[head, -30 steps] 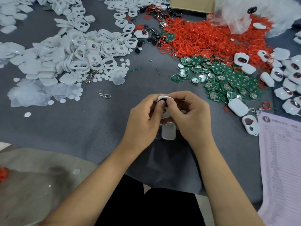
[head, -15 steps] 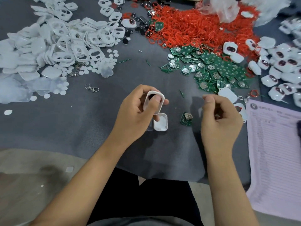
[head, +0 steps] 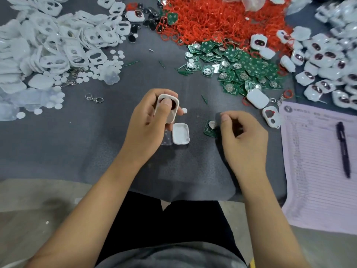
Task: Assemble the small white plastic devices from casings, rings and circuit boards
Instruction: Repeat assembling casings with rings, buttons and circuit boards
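1. Two bare hands work over a grey mat [head: 96, 147], and every place below is given from the white back casing [head: 180, 134] that lies open side up on it.
2. Just up and left of that casing, the left hand [head: 148, 124] grips a white front casing [head: 167, 108] held on end, fingers curled behind it and the thumb pressed across its face.
3. Just right of the back casing lies a single green circuit board [head: 209, 128] with a round silver cell on it.
4. The right hand [head: 243, 138] is right of that board, fingers curled with thumb and forefinger drawn together at the board's edge; I cannot tell whether they pinch it or only touch it.
5. A small white disc [head: 184, 110] sits on the mat just above the back casing, beside the left fingertips.
6. Farther up and right of the casing spreads a heap of green circuit boards [head: 241, 70], and beyond it a mound of red rings [head: 212, 20].
7. Far up and left of it lie piled white casing frames [head: 58, 45], with a metal keyring clasp [head: 94, 98] nearer.
8. Finished white devices [head: 328, 64] crowd the far upper right.
9. Well to the right lies a printed sheet [head: 318, 190] with a dark pen [head: 343, 149] on it.
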`<control>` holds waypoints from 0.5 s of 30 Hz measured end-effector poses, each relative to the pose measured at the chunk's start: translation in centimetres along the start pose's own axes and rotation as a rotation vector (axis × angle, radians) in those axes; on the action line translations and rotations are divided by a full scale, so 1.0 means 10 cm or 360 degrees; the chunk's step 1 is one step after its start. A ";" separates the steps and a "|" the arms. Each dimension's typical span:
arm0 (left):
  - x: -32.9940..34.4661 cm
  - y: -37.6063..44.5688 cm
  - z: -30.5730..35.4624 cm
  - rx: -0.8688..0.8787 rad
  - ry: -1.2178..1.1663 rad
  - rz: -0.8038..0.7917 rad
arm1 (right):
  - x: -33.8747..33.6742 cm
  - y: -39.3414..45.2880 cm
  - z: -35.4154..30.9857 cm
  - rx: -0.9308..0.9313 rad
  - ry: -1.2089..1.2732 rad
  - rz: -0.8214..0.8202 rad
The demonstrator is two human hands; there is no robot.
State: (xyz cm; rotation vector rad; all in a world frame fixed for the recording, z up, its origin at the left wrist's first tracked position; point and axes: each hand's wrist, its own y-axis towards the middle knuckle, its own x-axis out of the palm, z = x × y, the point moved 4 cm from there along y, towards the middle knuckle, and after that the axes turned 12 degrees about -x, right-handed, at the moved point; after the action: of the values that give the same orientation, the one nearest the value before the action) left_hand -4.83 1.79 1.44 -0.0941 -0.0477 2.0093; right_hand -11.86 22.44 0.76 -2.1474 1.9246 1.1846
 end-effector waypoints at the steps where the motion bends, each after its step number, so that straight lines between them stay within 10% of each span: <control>1: 0.00 0.00 -0.01 -0.0029 -0.0008 0.0009 | 0.02 0.01 -0.01 -0.0015 -0.0028 -0.0041; 15: -0.03 0.04 -0.06 -0.0061 -0.0122 0.0059 | 0.18 0.06 -0.11 -0.0205 -0.0450 -0.0336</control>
State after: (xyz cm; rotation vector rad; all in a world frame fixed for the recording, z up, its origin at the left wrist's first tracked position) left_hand -5.05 1.32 0.83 -0.0426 -0.1343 2.0491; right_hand -11.95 20.21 0.82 -2.0430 1.5073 1.5076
